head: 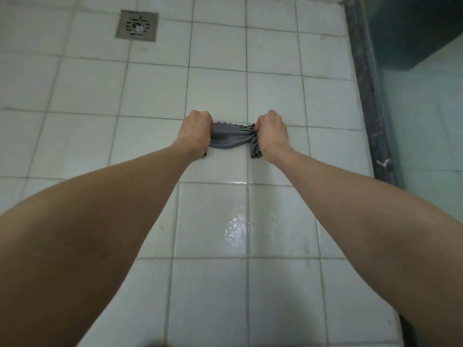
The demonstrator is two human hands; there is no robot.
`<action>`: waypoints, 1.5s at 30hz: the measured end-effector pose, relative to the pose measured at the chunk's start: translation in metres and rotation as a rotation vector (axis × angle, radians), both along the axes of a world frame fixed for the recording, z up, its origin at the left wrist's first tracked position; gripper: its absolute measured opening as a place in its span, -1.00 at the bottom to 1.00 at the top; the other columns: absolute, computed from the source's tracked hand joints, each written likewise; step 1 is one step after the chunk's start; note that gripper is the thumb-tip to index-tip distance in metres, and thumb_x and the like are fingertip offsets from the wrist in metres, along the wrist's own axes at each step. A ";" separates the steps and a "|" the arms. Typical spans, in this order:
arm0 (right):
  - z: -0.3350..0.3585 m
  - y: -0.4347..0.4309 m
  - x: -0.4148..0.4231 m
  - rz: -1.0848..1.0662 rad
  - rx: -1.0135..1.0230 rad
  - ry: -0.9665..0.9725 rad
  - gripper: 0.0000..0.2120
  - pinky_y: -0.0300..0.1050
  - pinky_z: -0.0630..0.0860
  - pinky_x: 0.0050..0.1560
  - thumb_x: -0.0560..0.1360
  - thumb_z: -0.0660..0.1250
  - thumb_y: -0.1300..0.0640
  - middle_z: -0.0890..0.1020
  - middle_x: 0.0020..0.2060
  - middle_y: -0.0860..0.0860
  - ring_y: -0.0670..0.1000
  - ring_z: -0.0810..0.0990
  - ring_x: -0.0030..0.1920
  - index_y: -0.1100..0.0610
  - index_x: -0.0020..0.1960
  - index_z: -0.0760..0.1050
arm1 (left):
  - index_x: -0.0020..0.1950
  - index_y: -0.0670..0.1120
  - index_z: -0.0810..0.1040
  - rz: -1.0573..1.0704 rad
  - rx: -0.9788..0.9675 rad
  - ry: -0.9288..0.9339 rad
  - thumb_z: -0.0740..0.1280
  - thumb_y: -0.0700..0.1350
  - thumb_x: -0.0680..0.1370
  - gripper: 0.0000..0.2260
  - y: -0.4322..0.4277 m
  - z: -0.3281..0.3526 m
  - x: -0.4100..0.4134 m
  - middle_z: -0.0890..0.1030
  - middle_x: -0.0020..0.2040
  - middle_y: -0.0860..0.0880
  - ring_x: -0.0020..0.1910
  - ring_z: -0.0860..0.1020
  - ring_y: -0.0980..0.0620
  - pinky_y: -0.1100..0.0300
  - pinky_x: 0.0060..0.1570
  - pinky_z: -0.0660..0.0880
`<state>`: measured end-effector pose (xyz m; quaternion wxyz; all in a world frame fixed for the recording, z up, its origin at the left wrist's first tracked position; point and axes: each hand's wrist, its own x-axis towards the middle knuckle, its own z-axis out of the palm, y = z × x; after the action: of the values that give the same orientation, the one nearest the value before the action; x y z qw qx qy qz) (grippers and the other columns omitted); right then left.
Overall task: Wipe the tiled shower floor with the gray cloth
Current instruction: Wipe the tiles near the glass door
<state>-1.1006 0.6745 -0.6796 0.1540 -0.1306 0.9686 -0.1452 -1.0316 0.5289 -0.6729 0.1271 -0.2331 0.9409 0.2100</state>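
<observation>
- white square-tiled shower floor (155, 88) with grey grout lines fills nearly the whole view; a wet, glossy patch (235, 231) shines on the tiles nearer the person.
- two bare forearms, left (100, 221) and right (363, 209), reach forward from the bottom corners and converge toward the middle of the floor.
- dark marbled stone curb (368, 96) runs along the floor's right edge, with a teal-tinted area beyond it.
- small gray woven cloth (230, 137) lies bunched on the tiles at the centre, stretched sideways between the two hands, its far edge scalloped.
- left grip (196, 132) is fisted on the cloth's left end, knuckles forward.
- right grip (271, 134) is fisted on the cloth's right end, a fold hanging out below it.
- square metal floor drain (137, 25) sits at the upper left, well apart from the cloth.
</observation>
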 end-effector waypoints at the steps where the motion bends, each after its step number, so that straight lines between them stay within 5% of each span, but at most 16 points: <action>1: 0.000 -0.013 -0.001 -0.025 0.010 -0.014 -0.73 0.01 0.48 0.15 0.54 0.12 0.40 0.48 0.19 0.24 0.23 0.53 0.16 0.35 0.18 0.48 | 0.01 -0.30 0.59 0.002 0.006 -0.012 0.18 -0.47 0.40 -0.72 -0.007 0.000 -0.001 0.59 0.03 -0.31 0.00 0.57 -0.29 0.03 -0.05 0.52; 8: 0.007 -0.064 -0.001 -0.033 0.214 -0.073 -0.70 -0.04 0.45 0.11 0.51 0.18 0.45 0.35 0.26 0.22 0.24 0.53 0.14 0.34 0.23 0.43 | 0.13 -0.25 0.59 0.047 0.099 -0.016 0.23 -0.44 0.43 -0.67 -0.055 0.002 -0.020 0.56 0.13 -0.26 0.09 0.57 -0.25 0.02 0.10 0.55; 11: 0.006 -0.068 -0.006 -0.046 0.202 -0.101 -0.74 -0.11 0.33 0.01 0.56 0.13 0.36 0.37 0.26 0.26 0.17 0.46 0.22 0.32 0.23 0.42 | 0.17 -0.25 0.57 0.013 0.119 -0.038 0.28 -0.45 0.41 -0.64 -0.067 0.002 -0.030 0.55 0.16 -0.25 0.10 0.58 -0.24 0.02 0.08 0.56; 15: -0.004 -0.103 -0.033 -0.085 0.129 -0.046 -0.70 -0.06 0.42 0.02 0.57 0.10 0.37 0.43 0.12 0.18 0.21 0.52 0.14 0.33 0.28 0.38 | 0.21 -0.26 0.54 0.037 0.062 0.000 0.22 -0.46 0.44 -0.64 -0.100 0.000 -0.051 0.53 0.18 -0.27 0.14 0.55 -0.25 0.01 0.12 0.54; 20: -0.013 -0.172 -0.087 0.041 -0.017 -0.055 -0.71 -0.28 0.21 -0.10 0.62 0.01 0.33 0.44 0.16 0.21 0.18 0.43 0.24 0.35 0.26 0.38 | 0.13 -0.29 0.59 0.192 0.017 0.019 0.33 -0.42 0.40 -0.68 -0.164 -0.001 -0.088 0.57 0.12 -0.31 0.11 0.56 -0.27 0.03 0.08 0.53; 25: -0.005 -0.227 -0.120 0.101 -0.007 -0.052 -0.66 -0.10 0.45 0.16 0.48 0.20 0.43 0.42 0.25 0.22 0.19 0.51 0.20 0.35 0.26 0.41 | 0.09 -0.30 0.61 0.395 0.049 0.028 0.27 -0.41 0.42 -0.71 -0.197 -0.002 -0.100 0.61 0.08 -0.30 0.09 0.57 -0.26 0.03 0.09 0.53; 30: 0.001 -0.254 -0.139 0.147 -0.016 -0.108 -0.66 -0.04 0.44 0.18 0.52 0.11 0.46 0.41 0.26 0.25 0.23 0.51 0.20 0.39 0.27 0.38 | 0.10 -0.30 0.61 0.610 0.104 -0.003 0.29 -0.41 0.42 -0.73 -0.205 0.000 -0.111 0.61 0.09 -0.29 0.08 0.58 -0.24 0.05 0.09 0.54; 32: 0.000 -0.260 -0.146 0.123 -0.062 -0.159 -0.69 -0.01 0.46 0.09 0.53 0.10 0.44 0.46 0.16 0.22 0.24 0.53 0.12 0.32 0.24 0.40 | 0.14 -0.29 0.59 0.666 0.127 -0.029 0.30 -0.39 0.45 -0.72 -0.205 0.000 -0.115 0.59 0.12 -0.29 0.10 0.58 -0.24 0.06 0.10 0.53; 34: -0.004 -0.273 -0.157 0.068 -0.172 -0.259 -0.78 0.00 0.39 -0.13 0.53 0.05 0.38 0.48 -0.16 0.13 0.18 0.50 -0.07 0.18 0.07 0.38 | 0.16 -0.28 0.57 0.741 0.155 -0.030 0.28 -0.36 0.47 -0.72 -0.211 0.002 -0.118 0.57 0.15 -0.28 0.13 0.56 -0.23 0.06 0.11 0.52; 39: -0.013 -0.317 -0.181 0.220 -0.208 -0.215 -0.78 -0.04 0.38 -0.14 0.55 0.07 0.32 0.48 -0.19 0.08 0.12 0.52 -0.04 0.27 0.13 0.42 | 0.17 -0.24 0.58 0.966 0.305 0.113 0.29 -0.29 0.49 -0.74 -0.234 -0.001 -0.121 0.56 0.19 -0.24 0.17 0.55 -0.18 0.12 0.14 0.52; 42: -0.005 -0.335 -0.182 0.363 -0.245 -0.128 -0.77 -0.14 0.52 -0.04 0.54 0.20 0.27 0.63 0.00 0.15 0.12 0.61 0.03 0.25 0.11 0.58 | 0.06 -0.21 0.63 1.096 0.487 0.273 0.35 -0.30 0.46 -0.81 -0.238 0.009 -0.118 0.61 0.13 -0.21 0.13 0.58 -0.13 0.12 0.16 0.55; 45: 0.016 -0.352 -0.175 0.306 -0.410 -0.432 -0.83 -0.22 0.44 -0.33 0.53 0.23 0.12 0.63 -0.14 0.10 0.05 0.58 -0.13 0.13 -0.08 0.59 | -0.16 -0.15 0.56 1.183 0.616 0.437 0.33 -0.35 0.46 -0.89 -0.240 0.029 -0.122 0.59 0.00 -0.20 0.00 0.57 -0.10 0.05 0.10 0.58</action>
<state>-1.2760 0.3226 -0.6636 0.3462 -0.2690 0.8333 -0.3368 -1.1534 0.2890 -0.6441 -0.1401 -0.6119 0.5578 0.5429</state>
